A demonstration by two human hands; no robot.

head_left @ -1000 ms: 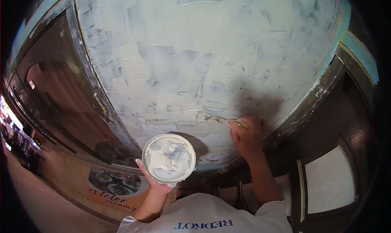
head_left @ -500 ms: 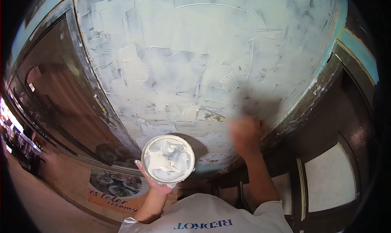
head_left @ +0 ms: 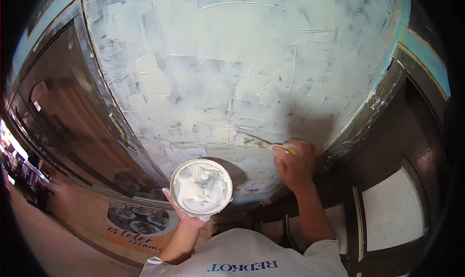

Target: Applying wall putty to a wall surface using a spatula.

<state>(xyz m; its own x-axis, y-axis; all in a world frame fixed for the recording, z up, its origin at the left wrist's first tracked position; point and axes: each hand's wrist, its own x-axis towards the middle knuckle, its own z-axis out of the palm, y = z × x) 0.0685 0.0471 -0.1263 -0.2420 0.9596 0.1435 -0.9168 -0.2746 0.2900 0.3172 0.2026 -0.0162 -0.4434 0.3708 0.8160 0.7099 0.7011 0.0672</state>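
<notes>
From below, my left hand is wrapped round the side of a shallow round tub, its thumb up along the rim. Whitish putty lies smeared and lumped inside it. My right hand grips the yellowish handle of a putty knife. The thin blade points left, lying against or very close to the wall; I cannot tell whether it touches. That wall carries uneven patches and ridges of pale putty over a bluish-grey surface.
A dark-framed window borders the wall on the left. On the right are a worn wooden frame and a dark panelled door with a pale panel. An orange food poster is at lower left.
My right hand, blurred earlier, has shifted slightly down and right, and the knife's yellowish handle now shows. My left hand keeps the tub in nearly the same place.
</notes>
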